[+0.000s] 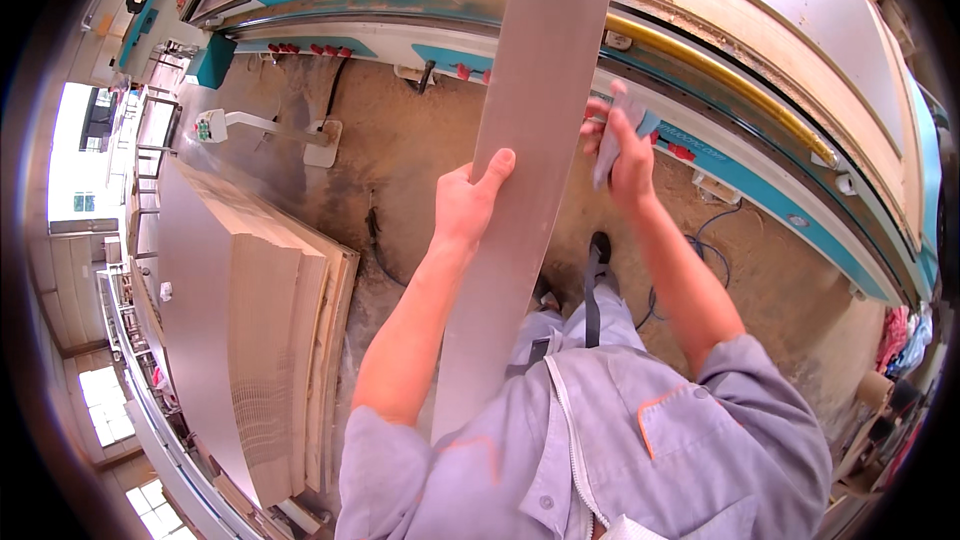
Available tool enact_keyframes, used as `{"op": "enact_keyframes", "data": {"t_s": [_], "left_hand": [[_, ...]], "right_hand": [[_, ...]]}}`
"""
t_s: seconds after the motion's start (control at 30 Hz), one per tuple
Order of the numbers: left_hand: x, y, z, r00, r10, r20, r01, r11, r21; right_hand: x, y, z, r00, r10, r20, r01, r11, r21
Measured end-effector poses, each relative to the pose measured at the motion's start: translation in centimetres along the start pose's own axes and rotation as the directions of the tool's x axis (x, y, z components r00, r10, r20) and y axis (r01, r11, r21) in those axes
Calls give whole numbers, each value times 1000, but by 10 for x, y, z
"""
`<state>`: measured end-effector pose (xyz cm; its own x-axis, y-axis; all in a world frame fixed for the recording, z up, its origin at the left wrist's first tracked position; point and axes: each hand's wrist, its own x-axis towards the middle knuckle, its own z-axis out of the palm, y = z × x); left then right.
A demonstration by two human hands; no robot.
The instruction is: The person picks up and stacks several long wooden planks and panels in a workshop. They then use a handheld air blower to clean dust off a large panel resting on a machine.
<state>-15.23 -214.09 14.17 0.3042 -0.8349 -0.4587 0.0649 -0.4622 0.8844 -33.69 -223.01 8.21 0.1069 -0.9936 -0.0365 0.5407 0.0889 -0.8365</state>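
Note:
A long, narrow board (545,90) with a smooth grey-brown face stands tilted in front of me, running from the top of the view down beside my body. My left hand (468,205) grips its left edge, thumb lying on the face and the other fingers hidden behind. Just off the board's right edge is my right hand (630,155), closed on a crumpled grey cloth (607,148). That hand is slightly blurred, and I cannot tell whether the cloth touches the board.
Ahead runs a long machine (790,215) with a white and teal front, red knobs and a yellow tube (735,70). A tall stack of boards (270,340) stands to my left. Cables (715,255) lie on the dusty floor (410,130), near a white-armed stand (265,125).

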Motion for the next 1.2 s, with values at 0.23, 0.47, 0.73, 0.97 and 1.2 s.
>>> {"op": "enact_keyframes", "data": {"t_s": [0.23,0.47,0.73,0.97,1.2], "left_hand": [[0,-2,5,999,35,17,-35,999,-11],[-50,-23,-31,990,98,99,-130,904,408],[-258,-268,-164,953,-226,-204,299,819,490],[-265,-247,-160,904,112,-412,208,727,655],[-254,-220,-167,906,103,-410,254,642,723]], "right_hand": [[-10,-25,45,999,8,39,-1,983,-181],[3,-25,35,997,29,74,-27,999,-39],[48,-25,-5,997,77,19,-77,996,41],[61,-1,-41,990,128,-58,-127,992,21],[54,27,-69,953,258,-160,-239,962,131]]}}
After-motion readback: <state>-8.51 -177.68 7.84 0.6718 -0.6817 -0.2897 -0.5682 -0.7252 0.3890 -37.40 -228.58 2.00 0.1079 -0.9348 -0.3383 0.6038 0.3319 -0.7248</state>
